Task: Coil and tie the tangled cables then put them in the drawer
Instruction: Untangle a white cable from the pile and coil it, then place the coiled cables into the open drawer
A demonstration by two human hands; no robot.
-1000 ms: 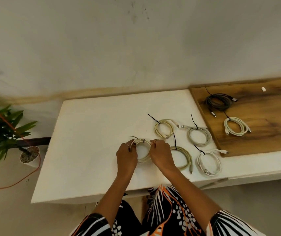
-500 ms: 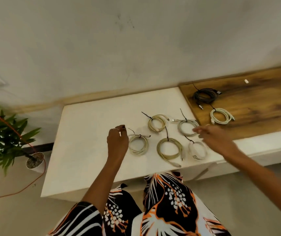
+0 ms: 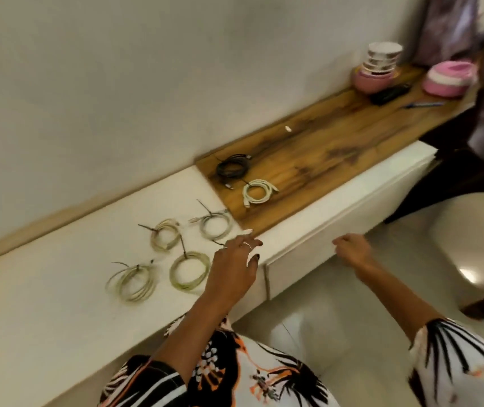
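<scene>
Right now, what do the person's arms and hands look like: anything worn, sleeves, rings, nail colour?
Both forearms are bare. The left hand wears a thin silver ring on one finger, and its thumbnail carries dark polish. The right hand shows no jewellery that I can make out. Both arms end in short loose white sleeves printed with black and orange leaf-like patterns.
</scene>
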